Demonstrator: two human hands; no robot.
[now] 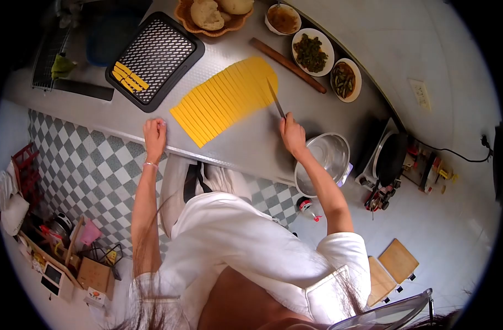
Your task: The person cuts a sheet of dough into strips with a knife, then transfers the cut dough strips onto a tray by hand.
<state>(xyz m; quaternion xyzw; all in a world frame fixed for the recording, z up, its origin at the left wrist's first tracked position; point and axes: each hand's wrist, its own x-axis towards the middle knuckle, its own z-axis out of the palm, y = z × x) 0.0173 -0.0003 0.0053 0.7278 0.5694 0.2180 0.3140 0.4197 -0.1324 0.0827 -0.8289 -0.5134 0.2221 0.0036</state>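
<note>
A flat sheet of yellow dough (pixel 224 99) lies on the metal counter, cut into many narrow parallel strips except toward its rounded right end. My right hand (pixel 293 133) grips the handle of a knife (pixel 275 98), whose blade reaches over that right end. Whether the blade touches the dough I cannot tell. My left hand (pixel 154 134) rests at the counter's front edge with its fingers curled in; what they hold, if anything, is hidden. Beyond it, a black perforated tray (pixel 158 47) carries several short yellow strips (pixel 129 77) in its near corner.
A wooden rolling pin (pixel 287 65) lies behind the dough. Three bowls of food, one with chopped greens (pixel 313 52), line the wall. A basket (pixel 213 30) of bread stands at the back. A metal bowl (pixel 328 157) sits by my right forearm, near a black pan (pixel 391 159).
</note>
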